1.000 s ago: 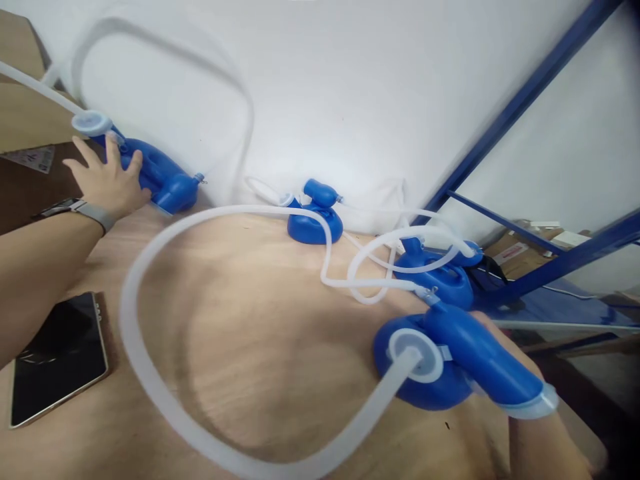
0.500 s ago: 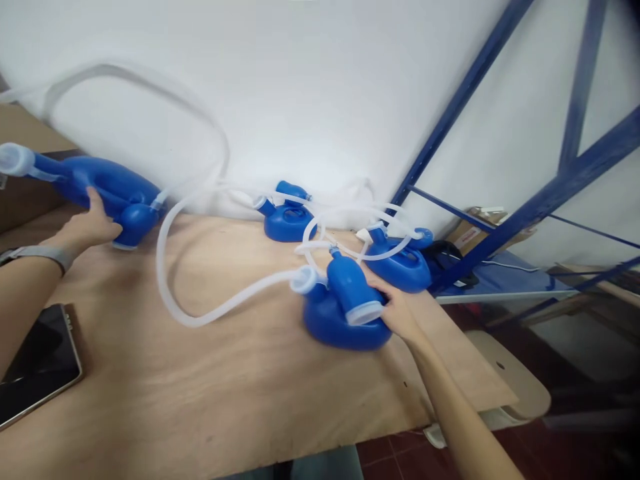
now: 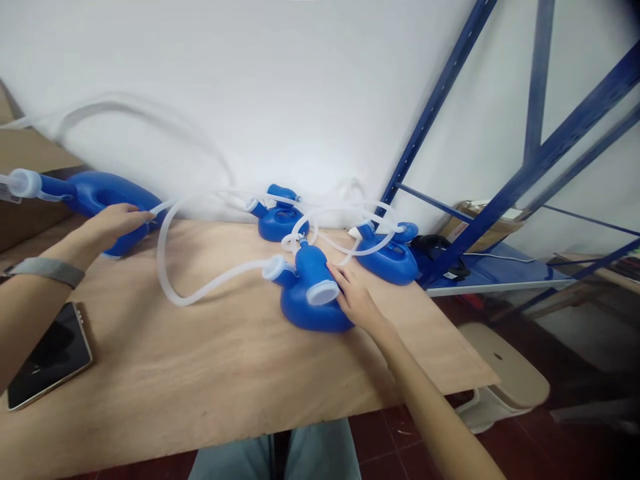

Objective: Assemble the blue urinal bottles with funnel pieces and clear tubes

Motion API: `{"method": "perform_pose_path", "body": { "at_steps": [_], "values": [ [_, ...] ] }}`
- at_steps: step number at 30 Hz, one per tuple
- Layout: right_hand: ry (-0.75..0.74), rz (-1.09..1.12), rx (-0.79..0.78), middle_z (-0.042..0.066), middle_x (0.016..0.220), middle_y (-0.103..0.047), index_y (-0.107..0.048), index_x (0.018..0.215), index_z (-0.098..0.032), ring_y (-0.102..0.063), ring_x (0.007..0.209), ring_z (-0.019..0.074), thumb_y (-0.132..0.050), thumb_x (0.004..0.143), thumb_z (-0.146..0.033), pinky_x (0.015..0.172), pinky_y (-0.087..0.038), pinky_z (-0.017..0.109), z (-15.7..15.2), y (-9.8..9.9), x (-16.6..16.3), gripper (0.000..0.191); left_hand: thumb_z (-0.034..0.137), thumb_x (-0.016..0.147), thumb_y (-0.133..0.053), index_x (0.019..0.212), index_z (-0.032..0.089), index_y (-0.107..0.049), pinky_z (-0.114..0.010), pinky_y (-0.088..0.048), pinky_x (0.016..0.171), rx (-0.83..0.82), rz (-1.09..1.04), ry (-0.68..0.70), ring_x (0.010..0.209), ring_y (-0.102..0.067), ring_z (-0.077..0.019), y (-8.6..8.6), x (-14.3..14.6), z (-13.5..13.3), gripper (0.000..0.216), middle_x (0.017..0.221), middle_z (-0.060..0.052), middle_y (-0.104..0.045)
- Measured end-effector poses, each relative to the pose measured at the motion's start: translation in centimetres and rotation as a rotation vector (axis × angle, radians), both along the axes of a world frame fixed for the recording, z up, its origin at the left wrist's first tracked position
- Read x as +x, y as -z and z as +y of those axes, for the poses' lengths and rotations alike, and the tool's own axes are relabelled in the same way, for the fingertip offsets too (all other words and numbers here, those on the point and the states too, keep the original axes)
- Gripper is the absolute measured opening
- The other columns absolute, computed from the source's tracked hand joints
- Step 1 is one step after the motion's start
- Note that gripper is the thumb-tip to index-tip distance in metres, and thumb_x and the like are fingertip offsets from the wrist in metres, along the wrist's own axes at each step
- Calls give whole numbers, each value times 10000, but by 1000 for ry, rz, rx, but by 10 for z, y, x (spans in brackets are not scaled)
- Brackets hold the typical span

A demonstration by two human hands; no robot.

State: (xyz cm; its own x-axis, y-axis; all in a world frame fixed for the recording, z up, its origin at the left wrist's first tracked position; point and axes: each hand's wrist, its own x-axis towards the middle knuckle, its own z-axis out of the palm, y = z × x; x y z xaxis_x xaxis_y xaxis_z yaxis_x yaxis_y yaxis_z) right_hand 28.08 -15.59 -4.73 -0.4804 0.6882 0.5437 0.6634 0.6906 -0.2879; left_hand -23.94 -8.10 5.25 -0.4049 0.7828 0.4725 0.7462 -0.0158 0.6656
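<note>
The near bottle [image 3: 310, 319] stands on the desk [image 3: 200, 373], just left of the right hand [image 3: 359, 300]. The fingers [image 3: 343, 277] of that hand lie against the side of its cup [image 3: 311, 263]; whether they grip it cannot be told. The left hand [image 3: 113, 225] reaches over the left bottle [image 3: 120, 181], fingers extended at a tube end; their grip is partly hidden and cannot be told.

Obstructions: a loop of tube [image 3: 220, 277] lies between the two sets of fingers. Beyond the right fingers, a tangle of tubing crosses the desk. The back bottle [image 3: 275, 228] stands beyond them to the left, the right bottle [image 3: 385, 263] beyond to the right. A tablet [image 3: 50, 360] lies nearer than the left fingers, partly covered by the forearm. Well right of the right fingers are a rack [image 3: 435, 100] and a stool [image 3: 505, 360].
</note>
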Motion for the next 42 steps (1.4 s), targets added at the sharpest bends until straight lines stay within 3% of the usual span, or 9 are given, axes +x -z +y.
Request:
{"method": "perform_pose_path", "body": {
  "at_steps": [3,4,6,11,18,25,30,37,42],
  "values": [
    [10,-5,24,148,1375,-647,-412,1638,-299,-655,1239,329,-367,1084,-305,1046,-565,537,0,-3,-10,555,377,798,-646,1080,148,-693,-609,-535,1035,2,87,57,1065,-687,-361,7,58,-34,366,1025,-125,-751],
    [8,1,27,150,1373,-653,-406,1641,-293,-656,1239,331,-374,1083,-315,1046,-565,537,1,-4,-13,560,396,838,-622,1126,189,-708,-503,-558,1040,13,138,188,1090,-696,-315,11,84,-48,365,1139,-100,-759],
    [-1,13,23,156,1377,-663,-395,1647,-272,-652,1249,344,-405,1076,-354,1063,-553,546,1,-5,-19,577,432,912,-585,1213,218,-717,-494,-517,1094,98,427,523,1214,-666,-337,21,138,-74,393,1310,-122,-724],
    [25,69,-15,176,1420,-666,-432,1615,-210,-652,1255,365,-447,1062,-444,1093,-524,573,3,-4,-24,601,226,910,-593,1118,183,-717,-501,-544,980,92,789,753,1066,-710,-348,32,224,-89,246,1145,-168,-745],
    [43,104,-55,161,1343,-713,-607,1450,-203,-667,1220,355,-515,1014,-408,1068,-538,549,8,1,-24,490,362,1053,-570,999,198,-660,-405,-539,845,155,767,849,924,-716,-286,37,223,-61,195,991,-114,-736],
    [81,131,-54,158,1317,-730,-617,1447,-214,-675,1216,367,-536,975,-383,1050,-549,549,10,4,-25,508,394,1090,-465,896,213,-608,-373,-511,770,165,581,886,840,-664,-245,44,228,-62,301,932,-83,-702],
    [43,158,-81,147,1491,-646,-304,1683,-228,-655,1288,348,-478,980,-332,1081,-534,543,2,-6,-25,732,448,1061,-472,838,239,-581,-376,-520,759,127,218,686,786,-675,-241,54,233,-68,324,852,-61,-720],
    [32,151,-74,135,1431,-688,-394,1652,-227,-656,1292,342,-470,976,-290,1128,-509,542,1,-11,-30,683,462,1110,-320,885,234,-612,-335,-538,746,230,-64,428,729,-706,-194,65,250,-76,433,830,-43,-765],
    [44,170,-83,137,1429,-691,-431,1634,-221,-653,1290,351,-503,971,-321,1137,-499,554,1,-8,-31,674,516,1092,-359,1280,213,-630,-350,-561,840,280,-220,364,794,-747,-208,68,257,-74,448,811,-24,-761]
  ]
}}
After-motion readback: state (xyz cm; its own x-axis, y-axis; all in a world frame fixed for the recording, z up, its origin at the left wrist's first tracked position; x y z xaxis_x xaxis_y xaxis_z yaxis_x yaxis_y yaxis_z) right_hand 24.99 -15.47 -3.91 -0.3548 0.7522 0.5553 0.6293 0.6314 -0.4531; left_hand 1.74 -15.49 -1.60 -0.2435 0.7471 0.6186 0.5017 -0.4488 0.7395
